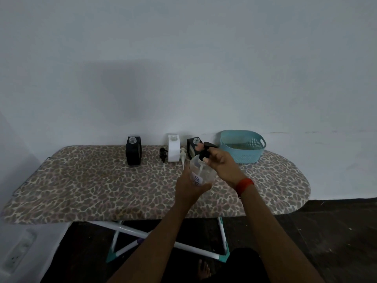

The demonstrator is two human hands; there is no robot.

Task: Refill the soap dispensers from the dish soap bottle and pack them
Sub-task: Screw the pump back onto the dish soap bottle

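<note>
Pale wall behind. Ironing board with a leopard-print cover runs across the view, white legs below it. Teal basket stands at the board's far right edge, against the wall. Both forearms reach forward from the bottom of the view and meet over the middle of the board, right of centre. Left hand: palm turned inward, fingers and thumb wrapped round the lower body of the clear soap bottle, holding it above the board and tilted a little to the left; a white label with handwriting faces the camera. Right hand: wrist bent, coming in from the right, fingers curled and pinching the black pump head at the bottle's mouth, the spout pointing right. The pump's tube hangs down inside the bottle; cannot tell whether the collar is seated or lifted. Red band on the right wrist. Along the far edge stand three square dispensers with open necks: a black one at left, a white one in the middle, a second black one just beside it, partly hidden by the right fingers. Loose black pump lies left of the white dispenser, loose white pump lies to its right. Bare foot on the dark floor below.
</note>
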